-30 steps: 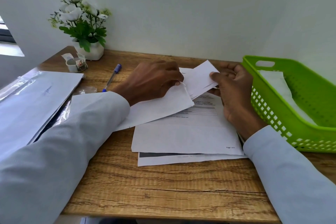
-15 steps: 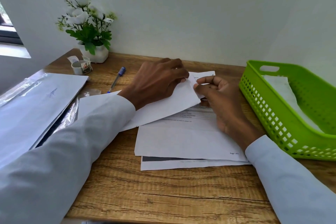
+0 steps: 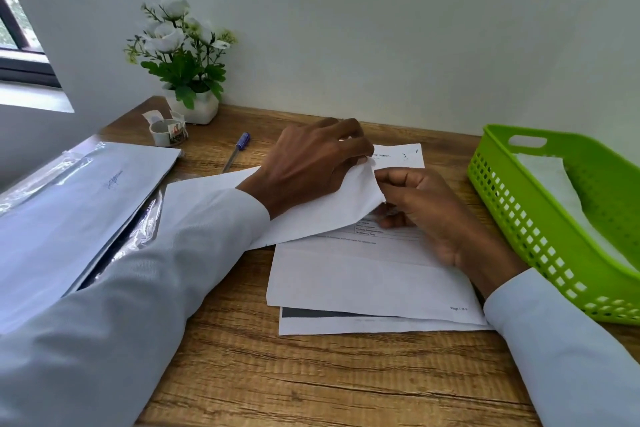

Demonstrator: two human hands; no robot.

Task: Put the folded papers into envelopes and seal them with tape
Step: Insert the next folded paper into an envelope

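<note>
A white envelope (image 3: 322, 215) lies slanted across the middle of the wooden desk. My left hand (image 3: 304, 163) grips its upper right end, fingers curled over the edge. My right hand (image 3: 426, 215) is curled at the envelope's open right end, fingertips at the mouth; the folded paper it held is hidden from view. Beneath the envelope lie folded printed papers (image 3: 370, 277). A small roll of tape (image 3: 168, 132) stands at the back left.
A green plastic basket (image 3: 512, 218) holding white envelopes stands on the right. A stack of envelopes in clear wrap (image 3: 72, 204) lies on the left. A blue pen (image 3: 237, 151) and a potted white flower (image 3: 188, 80) are at the back by the wall.
The folded paper in my right hand moved left into the envelope's open end and is now out of sight. My left hand kept its hold on the envelope.
</note>
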